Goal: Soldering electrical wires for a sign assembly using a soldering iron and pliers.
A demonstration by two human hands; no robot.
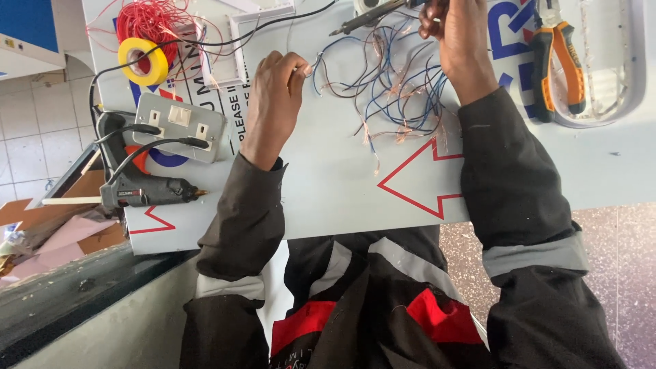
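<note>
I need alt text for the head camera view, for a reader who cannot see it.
Seen from above, a person's left hand and right hand work a tangle of thin blue wires on a pale board. A glue gun, a grey double socket, yellow tape and orange pliers lie around.

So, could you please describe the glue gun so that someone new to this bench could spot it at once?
Start at the pale board used as a worktop and go to its left edge, just below the grey metal double socket. The glue gun lies there on its side, nozzle pointing right. It is the only dark pistol-shaped tool, with a pale glue stick poking out behind.
</note>
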